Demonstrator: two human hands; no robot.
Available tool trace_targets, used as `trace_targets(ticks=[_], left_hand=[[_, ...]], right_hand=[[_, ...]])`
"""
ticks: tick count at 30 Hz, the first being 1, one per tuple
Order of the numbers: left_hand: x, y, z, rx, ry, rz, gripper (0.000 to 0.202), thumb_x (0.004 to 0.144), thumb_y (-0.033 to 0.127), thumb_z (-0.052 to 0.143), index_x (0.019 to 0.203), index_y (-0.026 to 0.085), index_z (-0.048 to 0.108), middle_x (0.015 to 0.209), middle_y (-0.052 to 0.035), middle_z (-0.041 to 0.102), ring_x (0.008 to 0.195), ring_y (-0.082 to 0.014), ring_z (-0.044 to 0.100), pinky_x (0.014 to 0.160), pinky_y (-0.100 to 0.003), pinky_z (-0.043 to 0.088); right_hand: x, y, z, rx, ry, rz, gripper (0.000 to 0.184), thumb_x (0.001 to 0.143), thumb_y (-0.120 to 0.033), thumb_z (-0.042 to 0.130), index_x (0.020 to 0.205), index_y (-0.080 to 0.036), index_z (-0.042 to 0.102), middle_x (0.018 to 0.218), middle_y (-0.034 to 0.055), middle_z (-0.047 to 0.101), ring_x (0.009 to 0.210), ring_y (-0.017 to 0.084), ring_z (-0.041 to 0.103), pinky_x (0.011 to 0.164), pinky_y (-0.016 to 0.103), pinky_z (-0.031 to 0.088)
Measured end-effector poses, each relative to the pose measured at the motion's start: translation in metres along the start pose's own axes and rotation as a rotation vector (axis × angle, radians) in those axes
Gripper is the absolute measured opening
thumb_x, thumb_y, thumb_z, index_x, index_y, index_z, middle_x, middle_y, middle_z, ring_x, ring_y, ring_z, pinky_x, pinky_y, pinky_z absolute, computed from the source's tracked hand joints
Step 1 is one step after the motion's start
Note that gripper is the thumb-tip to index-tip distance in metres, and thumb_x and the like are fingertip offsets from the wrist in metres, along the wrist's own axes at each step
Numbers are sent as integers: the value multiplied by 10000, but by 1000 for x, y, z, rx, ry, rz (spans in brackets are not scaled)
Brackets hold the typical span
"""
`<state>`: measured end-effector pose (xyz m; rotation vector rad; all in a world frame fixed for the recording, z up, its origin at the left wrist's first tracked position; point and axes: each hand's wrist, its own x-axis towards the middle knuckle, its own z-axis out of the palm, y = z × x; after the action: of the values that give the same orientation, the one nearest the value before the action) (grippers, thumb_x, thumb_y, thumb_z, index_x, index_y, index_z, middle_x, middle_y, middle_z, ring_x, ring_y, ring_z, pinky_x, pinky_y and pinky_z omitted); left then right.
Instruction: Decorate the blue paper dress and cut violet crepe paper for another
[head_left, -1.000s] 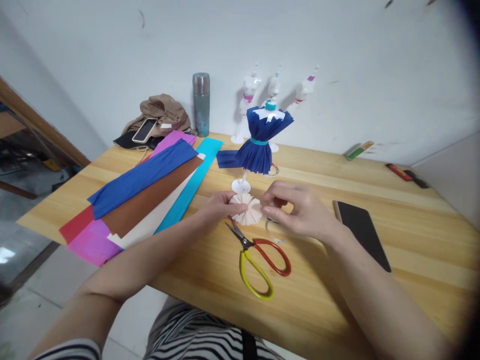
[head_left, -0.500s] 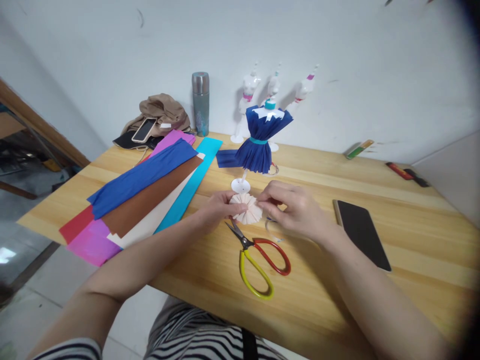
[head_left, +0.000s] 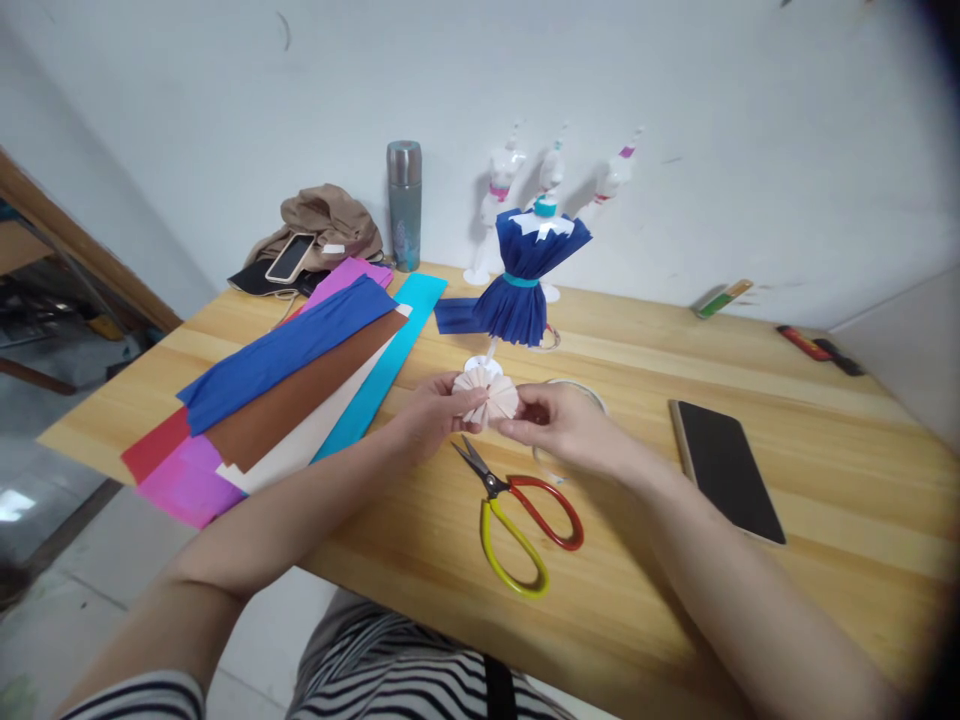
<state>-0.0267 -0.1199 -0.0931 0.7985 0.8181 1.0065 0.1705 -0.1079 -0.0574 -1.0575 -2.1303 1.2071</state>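
Note:
A small pleated pale-pink paper fan [head_left: 486, 394] is held just above the wooden table [head_left: 420, 520]. My left hand [head_left: 429, 412] pinches its left side. My right hand [head_left: 561, 424] pinches its right edge, fingers closed. A roll of clear tape [head_left: 581, 392] lies partly hidden behind my right hand. Red-and-yellow-handled scissors [head_left: 517, 510] lie shut on the table just below both hands. Behind the fan stands a small mannequin in a blue pleated paper dress [head_left: 525, 280] on a white base.
Crepe paper sheets in blue, brown, cyan, magenta and red [head_left: 292, 370] lie at the left. A black phone [head_left: 726, 468] lies at the right. At the back stand a grey flask [head_left: 403, 205], three white mannequins [head_left: 555, 175], a tan cloth with another phone [head_left: 322, 235], and markers [head_left: 814, 348].
Both hands lifted the fan slightly up and back from the table. My right hand shifted left along the fan's edge, uncovering part of the tape roll.

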Motion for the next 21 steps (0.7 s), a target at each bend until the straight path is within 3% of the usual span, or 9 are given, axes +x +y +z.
trace_targets(ticks=[5,8,14,21], left_hand=[[1,-3,-2,-38,62,0,290,668,334,881,820,133,739,778,-53,710,692,-138,604,662,-269,480],[2,-6,-2,-71,64,15,265,683,308,876,839,136,747,830,-68,735,774,-178,651,757,-320,512],[4,-9,1,-153,86,44,184,746,265,837,847,151,732,850,-52,747,880,-194,680,881,-351,514],[7,-13,0,-161,111,69,384,619,394,919,844,134,748,788,-54,730,761,-171,648,743,-309,508]], right_hand=[[4,0,13,166,14,91,209,767,-386,674,699,-200,609,593,-18,576,521,119,486,483,254,368],[5,-1,15,209,-16,102,178,746,-360,680,702,-199,621,575,-27,567,507,115,477,482,255,362],[8,2,27,284,39,64,257,732,-411,713,835,-178,679,630,-14,599,526,116,471,503,267,376],[6,5,38,329,28,224,267,674,-415,728,626,-194,586,519,-37,518,473,96,434,495,262,356]])
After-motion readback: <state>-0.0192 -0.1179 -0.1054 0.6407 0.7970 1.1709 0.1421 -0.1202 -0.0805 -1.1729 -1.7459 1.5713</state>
